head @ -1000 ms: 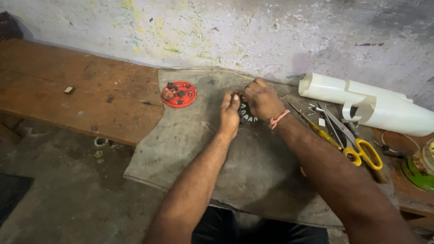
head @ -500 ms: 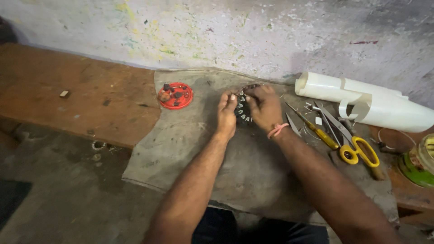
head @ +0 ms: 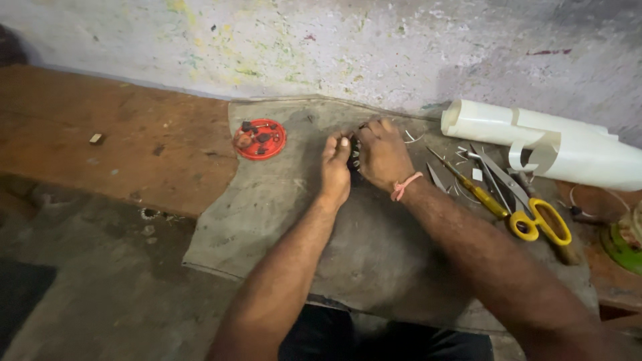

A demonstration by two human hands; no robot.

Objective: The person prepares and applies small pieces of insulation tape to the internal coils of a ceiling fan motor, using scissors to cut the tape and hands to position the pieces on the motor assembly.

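Note:
My left hand (head: pixel 334 167) and my right hand (head: pixel 381 155) are pressed together over a small dark round part with pale teeth (head: pixel 354 160), which rests on a grey cloth (head: pixel 281 207). Both hands grip it, and the fingers hide most of it. A pink thread band circles my right wrist. A red round lid (head: pixel 259 139) with small dark pieces in it lies on the cloth, left of my hands.
Yellow-handled scissors (head: pixel 528 210), a yellow-handled screwdriver (head: pixel 471 187) and thin metal tools lie right of my hands. A rolled white sheet (head: pixel 535 137) lies by the wall. A green round thing (head: pixel 622 244) sits at the right edge. A wooden board (head: pixel 100 134) spreads left.
The view has shifted slightly. My hands stay on the small toothed part, and the right hand has closed further over it.

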